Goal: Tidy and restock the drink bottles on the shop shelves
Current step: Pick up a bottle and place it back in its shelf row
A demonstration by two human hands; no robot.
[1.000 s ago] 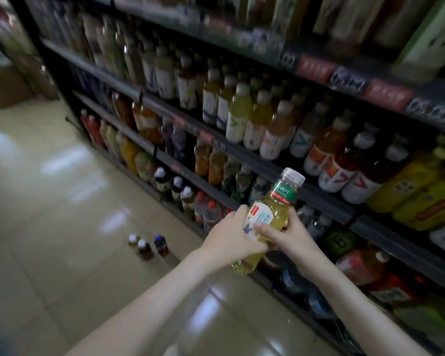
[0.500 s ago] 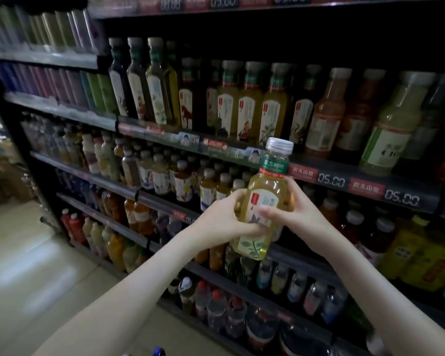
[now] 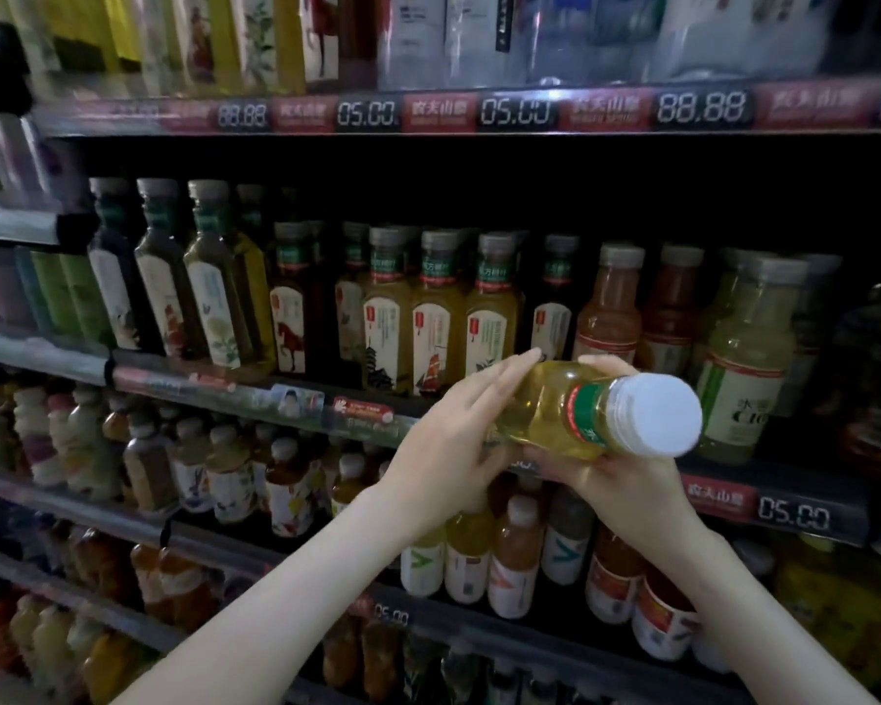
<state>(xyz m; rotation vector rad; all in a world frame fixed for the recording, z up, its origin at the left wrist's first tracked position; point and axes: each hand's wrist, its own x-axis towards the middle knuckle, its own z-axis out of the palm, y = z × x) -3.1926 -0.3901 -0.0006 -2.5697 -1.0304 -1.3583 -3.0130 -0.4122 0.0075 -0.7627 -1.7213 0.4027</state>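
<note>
A yellow-green tea bottle (image 3: 576,414) with a white cap and green neck band lies tilted, its cap pointing toward me and its base toward the shelf. My left hand (image 3: 448,440) wraps its lower body from the left, fingers stretched along it. My right hand (image 3: 616,475) cradles it from below and behind, fingertips curled over the top. The bottle is in front of a row of matching yellow tea bottles (image 3: 438,312) on the middle shelf (image 3: 255,394).
Orange and pale-green juice bottles (image 3: 743,348) stand right of the tea row, dark bottles (image 3: 159,277) on the left. Price strips (image 3: 514,111) edge the shelf above. Lower shelves (image 3: 225,547) hold many small bottles. Every shelf is densely stocked.
The bottle rose from low near the floor to middle-shelf height and tipped from upright to nearly horizontal, cap toward me. My view swung up from the floor to the shelves.
</note>
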